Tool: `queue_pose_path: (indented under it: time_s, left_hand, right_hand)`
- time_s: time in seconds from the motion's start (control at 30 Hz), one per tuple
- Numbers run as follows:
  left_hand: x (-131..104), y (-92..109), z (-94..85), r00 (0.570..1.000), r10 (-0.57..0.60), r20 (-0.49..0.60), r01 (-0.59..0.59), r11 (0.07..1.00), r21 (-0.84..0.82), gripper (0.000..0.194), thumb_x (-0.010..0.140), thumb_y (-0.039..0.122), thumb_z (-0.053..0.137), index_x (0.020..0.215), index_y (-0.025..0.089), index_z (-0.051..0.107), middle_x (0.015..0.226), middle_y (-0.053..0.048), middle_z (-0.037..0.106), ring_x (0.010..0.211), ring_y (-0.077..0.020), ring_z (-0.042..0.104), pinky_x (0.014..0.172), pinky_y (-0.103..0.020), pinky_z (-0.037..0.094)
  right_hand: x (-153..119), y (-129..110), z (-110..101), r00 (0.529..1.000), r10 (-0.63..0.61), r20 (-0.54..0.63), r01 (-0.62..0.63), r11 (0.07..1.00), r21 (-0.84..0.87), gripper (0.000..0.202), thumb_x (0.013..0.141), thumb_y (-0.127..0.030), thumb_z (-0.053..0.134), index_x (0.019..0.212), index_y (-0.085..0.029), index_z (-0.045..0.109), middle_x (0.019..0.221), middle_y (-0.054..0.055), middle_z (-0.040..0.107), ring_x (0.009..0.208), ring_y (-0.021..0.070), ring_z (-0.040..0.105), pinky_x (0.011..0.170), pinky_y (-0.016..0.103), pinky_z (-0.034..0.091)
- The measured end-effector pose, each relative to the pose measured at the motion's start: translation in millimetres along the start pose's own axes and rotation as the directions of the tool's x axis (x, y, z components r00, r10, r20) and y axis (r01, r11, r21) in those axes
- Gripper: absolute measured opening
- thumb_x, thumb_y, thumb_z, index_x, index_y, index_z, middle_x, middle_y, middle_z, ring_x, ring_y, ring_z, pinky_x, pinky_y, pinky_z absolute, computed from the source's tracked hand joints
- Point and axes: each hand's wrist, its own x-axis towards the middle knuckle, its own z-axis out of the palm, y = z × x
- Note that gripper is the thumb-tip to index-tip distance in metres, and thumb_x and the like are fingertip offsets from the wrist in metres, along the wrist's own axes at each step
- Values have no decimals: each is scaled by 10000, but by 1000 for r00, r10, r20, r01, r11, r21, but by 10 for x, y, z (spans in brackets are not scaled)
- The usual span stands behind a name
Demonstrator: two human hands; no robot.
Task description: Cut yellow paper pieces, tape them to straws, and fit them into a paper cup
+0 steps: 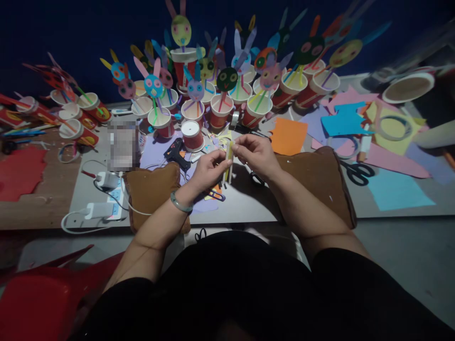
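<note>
My left hand [211, 171] is closed around the lower part of a small bundle of thin yellow and white strips [228, 163], held upright over the table. Whether these are straws or folded paper is too small to tell. At the upper end, the thumb and fingers of my right hand [254, 150] pinch together on the same strips. A black glue gun [177, 154] lies to the left of my hands, beside an upturned red and white paper cup [192, 135]. Below my left wrist is a purple loop-shaped piece [215, 194] among paper scraps.
Paper cups with rabbit-faced figures [194, 89] crowd the back. Brown cushions [313, 182] lie under my forearms. A power strip [116, 201] with chargers sits left. Black scissors [357, 171], coloured paper [343, 118] and a tape roll [393, 128] lie right. A red stool [35, 303] stands lower left.
</note>
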Motion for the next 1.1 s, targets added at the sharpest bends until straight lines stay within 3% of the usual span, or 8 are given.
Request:
queue_pose_path:
  time_s: [0.17,0.33,0.47,0.63,0.73,0.83,1.0,1.1]
  left_hand:
    - [2,1,10,998,-45,47,46,998,-36,439,796,568,724,709,165,575,638,35,502,624,-93,443,641,-261,377]
    - [5,69,9,984,-154,94,169,967,-192,492,736,630,762,763,158,627,688,3,586,650,-105,521,625,-254,421]
    - [6,99,-10,966,-240,95,258,921,-291,489,708,624,792,769,166,632,643,15,566,609,-97,513,583,-242,419]
    - [11,89,-6,968,-240,70,250,927,-281,526,685,641,802,698,178,553,588,38,511,547,-77,456,534,-235,367]
    - [17,94,9,980,-184,81,198,954,-226,535,682,641,803,692,170,549,614,42,497,568,-68,433,549,-233,358]
    - [30,95,16,982,-173,82,187,956,-224,543,667,641,810,679,160,557,620,46,487,584,-62,410,575,-234,360]
    - [40,80,-6,968,-230,105,248,943,-224,544,626,631,838,693,151,592,636,37,526,585,-60,427,557,-228,334]
    - [21,83,-24,938,-305,164,336,917,-213,562,594,633,856,678,151,580,596,42,503,524,-52,408,497,-223,285]
  right_hand:
    - [18,-1,-39,999,-16,52,19,998,-66,459,797,-583,752,662,-167,615,561,-28,541,498,71,428,457,220,311]
    - [57,8,-83,981,92,171,-88,996,-33,649,817,-770,605,581,-166,577,494,-18,523,424,66,417,419,230,306]
    - [119,73,-85,979,158,129,-166,985,51,683,797,-830,558,641,-167,612,535,1,585,409,70,446,395,234,319]
    - [147,159,-88,994,112,11,-113,984,135,593,696,-759,737,687,-173,642,574,-15,591,453,66,447,417,222,318]
    - [115,144,-83,993,99,59,-104,991,88,543,628,-668,846,670,-173,626,570,-32,579,475,60,437,447,213,324]
    - [92,119,-70,987,117,113,-122,992,39,534,644,-632,856,616,-170,591,501,-47,525,463,58,413,447,208,300]
    - [120,135,-62,993,109,34,-113,985,134,524,675,-602,851,618,-185,540,494,-65,487,442,53,398,430,199,299]
    - [129,141,-72,988,142,58,-149,977,154,521,667,-595,859,627,-185,541,493,-68,485,421,51,407,415,199,301]
